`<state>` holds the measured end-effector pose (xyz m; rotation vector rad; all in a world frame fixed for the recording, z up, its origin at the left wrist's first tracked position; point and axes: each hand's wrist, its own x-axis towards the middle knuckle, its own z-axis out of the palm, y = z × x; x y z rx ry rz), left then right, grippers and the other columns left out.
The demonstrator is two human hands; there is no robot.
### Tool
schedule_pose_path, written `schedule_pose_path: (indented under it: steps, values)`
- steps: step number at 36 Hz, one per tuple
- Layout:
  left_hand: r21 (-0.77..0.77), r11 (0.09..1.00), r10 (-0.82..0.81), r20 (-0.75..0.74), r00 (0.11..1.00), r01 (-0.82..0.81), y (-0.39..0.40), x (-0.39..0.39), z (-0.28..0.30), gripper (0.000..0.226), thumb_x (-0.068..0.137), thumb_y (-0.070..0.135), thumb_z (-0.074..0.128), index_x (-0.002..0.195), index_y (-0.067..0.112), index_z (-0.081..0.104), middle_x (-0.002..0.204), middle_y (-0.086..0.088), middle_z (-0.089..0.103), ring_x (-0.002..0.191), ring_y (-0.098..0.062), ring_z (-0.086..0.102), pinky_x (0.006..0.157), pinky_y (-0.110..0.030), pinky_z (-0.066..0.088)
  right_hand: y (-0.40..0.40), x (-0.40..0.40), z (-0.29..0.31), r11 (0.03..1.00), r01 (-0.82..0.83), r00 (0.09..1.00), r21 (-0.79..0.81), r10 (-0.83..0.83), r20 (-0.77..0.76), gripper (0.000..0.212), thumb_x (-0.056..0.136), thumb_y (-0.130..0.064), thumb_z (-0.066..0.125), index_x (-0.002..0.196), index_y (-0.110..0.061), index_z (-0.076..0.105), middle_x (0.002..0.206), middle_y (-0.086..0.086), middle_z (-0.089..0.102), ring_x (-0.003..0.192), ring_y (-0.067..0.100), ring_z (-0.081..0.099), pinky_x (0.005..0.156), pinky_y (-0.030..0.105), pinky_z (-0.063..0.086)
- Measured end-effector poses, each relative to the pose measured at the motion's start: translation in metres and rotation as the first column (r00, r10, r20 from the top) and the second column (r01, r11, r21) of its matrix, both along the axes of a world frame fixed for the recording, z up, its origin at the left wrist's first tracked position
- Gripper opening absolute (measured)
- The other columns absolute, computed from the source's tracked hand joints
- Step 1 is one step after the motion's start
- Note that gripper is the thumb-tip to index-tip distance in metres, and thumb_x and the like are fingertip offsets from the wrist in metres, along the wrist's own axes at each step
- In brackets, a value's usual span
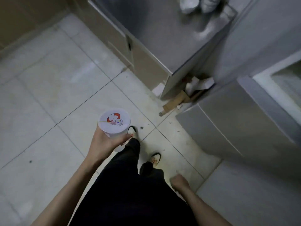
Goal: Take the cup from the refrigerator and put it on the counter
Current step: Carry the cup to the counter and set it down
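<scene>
A white cup with a sealed lid bearing a red cartoon print is upright in my left hand, whose fingers wrap around its side above the tiled floor. My right hand hangs low beside my leg with its fingers curled and nothing in it. The grey counter top stretches from the upper middle to the top. The refrigerator stands at the right, its door edge and a white inner compartment showing at the far right.
Two white bags sit at the far end of the counter. Cardboard and paper scraps are wedged in the gap between counter and refrigerator. Beige cabinet doors run under the counter. My legs and shoes stand on pale floor tiles.
</scene>
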<state>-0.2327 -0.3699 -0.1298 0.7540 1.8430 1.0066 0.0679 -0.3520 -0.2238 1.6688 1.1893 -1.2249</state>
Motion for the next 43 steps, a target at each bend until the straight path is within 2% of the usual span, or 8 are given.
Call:
schedule_pose_path:
  steps: [4, 12, 22, 32, 34, 37, 40, 43]
  values:
    - [-0.004, 0.977, 0.213, -0.034, 0.976, -0.214, -0.029, -0.049, 0.001, 0.045, 0.063, 0.027, 0.087, 0.103, 0.039, 0.071, 0.100, 0.001, 0.075, 0.078, 0.007, 0.070, 0.072, -0.015, 0.059, 0.054, -0.112, -0.018, 0.980, -0.154, 0.968, 0.125, 0.175, -0.178, 0.030, 0.099, -0.021, 0.042, 0.108, -0.007, 0.067, 0.122, 0.015, 0.070, 0.114, 0.032, 0.065, 0.093, 0.034, 0.051]
    - [-0.033, 0.881, 0.469, -0.048, 0.882, -0.471, -0.037, -0.164, -0.015, 0.048, 0.064, 0.022, 0.087, 0.108, 0.025, 0.067, 0.095, 0.000, 0.073, 0.079, -0.001, 0.067, 0.077, -0.029, 0.058, 0.149, -0.322, -0.028, 0.954, -0.183, 0.845, 0.238, 0.277, -0.458, 0.030, 0.091, -0.035, 0.047, 0.102, -0.019, 0.069, 0.102, 0.002, 0.075, 0.097, 0.027, 0.072, 0.094, 0.040, 0.057]
    - [0.014, 0.884, 0.468, -0.029, 0.883, -0.467, 0.051, -0.332, -0.006, 0.050, 0.066, 0.025, 0.089, 0.107, 0.045, 0.067, 0.099, 0.023, 0.075, 0.084, 0.012, 0.070, 0.072, -0.004, 0.054, 0.235, -0.402, -0.045, 0.959, -0.196, 0.941, 0.203, 0.242, -0.235, 0.026, 0.095, -0.016, 0.045, 0.084, -0.004, 0.065, 0.086, 0.016, 0.065, 0.079, 0.025, 0.057, 0.073, 0.035, 0.040]
    - [0.028, 0.922, 0.386, -0.019, 0.922, -0.385, 0.185, -0.488, -0.010, 0.051, 0.070, 0.023, 0.092, 0.115, 0.024, 0.067, 0.097, 0.014, 0.075, 0.084, 0.004, 0.070, 0.070, -0.009, 0.055, 0.315, -0.462, -0.053, 0.983, -0.140, 0.988, 0.114, 0.146, -0.044, 0.032, 0.097, -0.009, 0.047, 0.066, -0.014, 0.043, 0.069, 0.008, 0.046, 0.058, 0.019, 0.044, 0.052, 0.030, 0.031]
    - [0.024, 0.930, 0.367, -0.024, 0.930, -0.366, 0.212, -0.517, -0.014, 0.049, 0.073, 0.019, 0.093, 0.114, 0.023, 0.066, 0.095, 0.011, 0.075, 0.083, 0.003, 0.071, 0.071, -0.010, 0.055, 0.341, -0.490, -0.059, 0.981, -0.195, 0.979, 0.021, 0.196, -0.049, 0.038, 0.102, -0.009, 0.044, 0.065, -0.012, 0.053, 0.077, 0.010, 0.055, 0.068, 0.019, 0.056, 0.060, 0.038, 0.039]
    - [0.013, 0.934, 0.358, -0.046, 0.933, -0.358, 0.249, -0.557, -0.013, 0.053, 0.074, 0.017, 0.094, 0.119, 0.022, 0.065, 0.101, 0.007, 0.076, 0.086, -0.001, 0.071, 0.074, -0.012, 0.056, 0.388, -0.543, -0.063, 0.961, -0.278, 0.955, -0.004, 0.276, -0.106, 0.035, 0.105, -0.013, 0.042, 0.098, 0.006, 0.070, 0.109, 0.023, 0.066, 0.100, 0.021, 0.064, 0.078, 0.034, 0.043]
    - [0.022, 0.931, 0.364, -0.055, 0.930, -0.363, 0.283, -0.596, -0.007, 0.050, 0.072, 0.018, 0.094, 0.115, 0.023, 0.067, 0.099, 0.003, 0.076, 0.086, -0.006, 0.072, 0.076, -0.021, 0.058, 0.434, -0.606, -0.053, 0.977, -0.208, 0.968, 0.050, 0.213, -0.133, 0.033, 0.103, -0.015, 0.046, 0.071, -0.013, 0.055, 0.085, 0.013, 0.057, 0.086, 0.019, 0.049, 0.066, 0.028, 0.037]
    - [0.049, 0.921, 0.389, -0.070, 0.918, -0.386, 0.311, -0.633, 0.004, 0.059, 0.069, 0.020, 0.095, 0.118, 0.032, 0.067, 0.108, 0.009, 0.077, 0.094, -0.001, 0.073, 0.083, -0.019, 0.060, 0.479, -0.675, -0.037, 0.987, -0.130, 0.975, 0.097, 0.145, -0.168, 0.018, 0.099, -0.011, 0.046, 0.083, -0.008, 0.055, 0.083, 0.015, 0.056, 0.074, 0.025, 0.049, 0.057, 0.028, 0.031]
